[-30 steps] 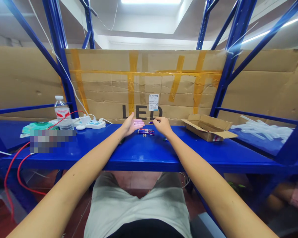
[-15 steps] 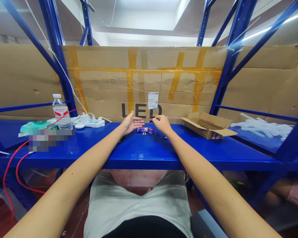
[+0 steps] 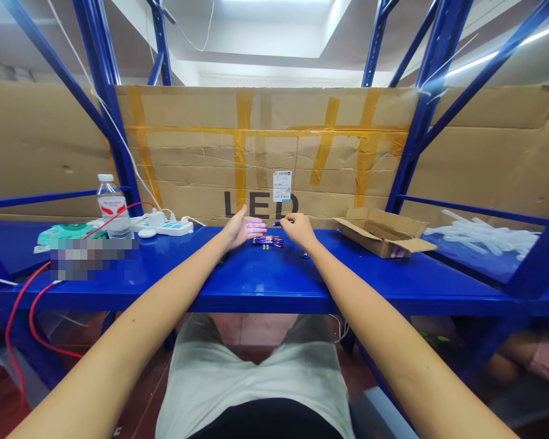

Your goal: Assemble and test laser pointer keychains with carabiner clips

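My left hand (image 3: 243, 229) lies palm up at the back of the blue shelf (image 3: 265, 277), fingers stretched out, and something small seems to rest on the palm. My right hand (image 3: 299, 230) is curled beside it, its fingertips pinching a small blue-purple piece (image 3: 278, 224). Between and just below the two hands lies a small pile of blue-purple parts with metal ends (image 3: 268, 241). A couple of tiny pieces (image 3: 304, 255) sit on the shelf near my right wrist.
A taped cardboard sheet marked LED (image 3: 265, 152) walls the back. A water bottle (image 3: 109, 207), white power strip (image 3: 165, 227) and red cables (image 3: 30, 305) are at left. An open cardboard box (image 3: 384, 232) and clear plastic bags (image 3: 485, 239) lie at right.
Both hands stay in place; my left fingers have flattened slightly. The view has shifted a little.
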A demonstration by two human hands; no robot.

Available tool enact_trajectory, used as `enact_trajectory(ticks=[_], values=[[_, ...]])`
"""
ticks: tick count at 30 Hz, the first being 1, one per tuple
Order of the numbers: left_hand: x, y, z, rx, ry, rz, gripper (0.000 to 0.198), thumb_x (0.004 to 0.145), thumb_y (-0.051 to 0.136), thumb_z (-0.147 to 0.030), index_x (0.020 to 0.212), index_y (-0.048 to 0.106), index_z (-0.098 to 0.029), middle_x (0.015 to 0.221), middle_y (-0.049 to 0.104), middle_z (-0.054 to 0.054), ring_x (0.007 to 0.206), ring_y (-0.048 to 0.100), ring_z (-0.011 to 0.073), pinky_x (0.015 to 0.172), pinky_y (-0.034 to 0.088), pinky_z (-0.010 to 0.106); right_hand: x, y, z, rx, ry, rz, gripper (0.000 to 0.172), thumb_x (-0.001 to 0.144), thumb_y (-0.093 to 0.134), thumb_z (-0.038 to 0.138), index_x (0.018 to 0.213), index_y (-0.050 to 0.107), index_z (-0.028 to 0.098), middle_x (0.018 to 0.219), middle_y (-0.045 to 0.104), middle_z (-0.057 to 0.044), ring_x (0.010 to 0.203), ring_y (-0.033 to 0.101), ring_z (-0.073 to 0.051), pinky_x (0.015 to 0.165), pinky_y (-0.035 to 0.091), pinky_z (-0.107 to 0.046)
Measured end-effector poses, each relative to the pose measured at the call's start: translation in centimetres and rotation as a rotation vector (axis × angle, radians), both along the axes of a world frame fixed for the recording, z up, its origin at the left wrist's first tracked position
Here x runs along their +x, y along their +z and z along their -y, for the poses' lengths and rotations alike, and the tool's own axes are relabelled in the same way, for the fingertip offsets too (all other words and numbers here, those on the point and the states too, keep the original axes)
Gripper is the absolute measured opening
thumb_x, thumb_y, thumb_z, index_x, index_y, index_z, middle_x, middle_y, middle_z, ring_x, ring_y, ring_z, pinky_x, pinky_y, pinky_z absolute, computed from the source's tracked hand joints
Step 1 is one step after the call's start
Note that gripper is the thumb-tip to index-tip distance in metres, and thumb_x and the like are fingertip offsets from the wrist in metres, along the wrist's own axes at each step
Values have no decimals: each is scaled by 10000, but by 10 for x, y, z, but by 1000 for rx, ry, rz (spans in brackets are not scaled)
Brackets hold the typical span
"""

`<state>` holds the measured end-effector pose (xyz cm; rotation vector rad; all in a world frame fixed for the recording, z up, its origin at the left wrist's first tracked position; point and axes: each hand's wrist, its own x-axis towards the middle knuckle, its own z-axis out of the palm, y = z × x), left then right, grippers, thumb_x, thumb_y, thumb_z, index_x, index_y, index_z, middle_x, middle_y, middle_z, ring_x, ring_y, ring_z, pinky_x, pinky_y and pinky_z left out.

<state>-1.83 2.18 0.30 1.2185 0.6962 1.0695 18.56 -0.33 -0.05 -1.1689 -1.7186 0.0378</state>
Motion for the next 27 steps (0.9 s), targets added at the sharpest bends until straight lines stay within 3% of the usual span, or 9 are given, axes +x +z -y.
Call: enact_trajectory(ticks=[11, 18, 27], values=[[-1, -1, 0, -7, -30, 21, 778, 944, 260, -627, 1284, 513, 25, 1174, 631, 308, 1029, 670, 336, 872, 537, 426, 0, -1, -1, 1, -11, -25, 277, 732, 460, 330, 490, 456, 197, 483, 417, 17, 558, 366, -137, 545, 263, -276], [-3, -1, -4, -11, -45, 33, 766, 943, 262, -630, 1288, 517, 5, 1128, 661, 287, 976, 692, 321, 850, 540, 419, 0, -2, -3, -30, -5, -29, 241, 712, 485, 340, 543, 543, 177, 540, 518, 5, 591, 405, -137, 576, 296, -265], [-2, -1, -2, -4, -31, 18, 744, 944, 249, -628, 1239, 549, -14, 1107, 671, 278, 958, 694, 307, 840, 545, 403, -1, 0, 1, -33, -15, -15, 244, 713, 477, 333, 524, 505, 182, 518, 466, 16, 585, 400, -132, 562, 276, -265]])
